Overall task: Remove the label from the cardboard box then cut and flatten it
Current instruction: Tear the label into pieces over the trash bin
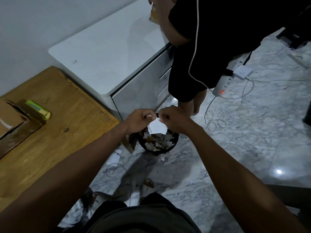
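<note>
— Both hands, left hand (pixel 138 121) and right hand (pixel 174 119), are pinching the white paper label (pixel 157 126) above the round black bin (pixel 175 142).
— Keep tearing small, directly over it; the brown cardboard box (pixel 11 121) is waiting on the wooden table (pixel 70 132).

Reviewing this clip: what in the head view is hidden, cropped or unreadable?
- White paper label: print too small to read; the left hand and right hand pinching it cover its top edge.
- Brown cardboard box: cropped by the left edge.
- Black waste bin: far rim hidden behind hands and label.
</note>
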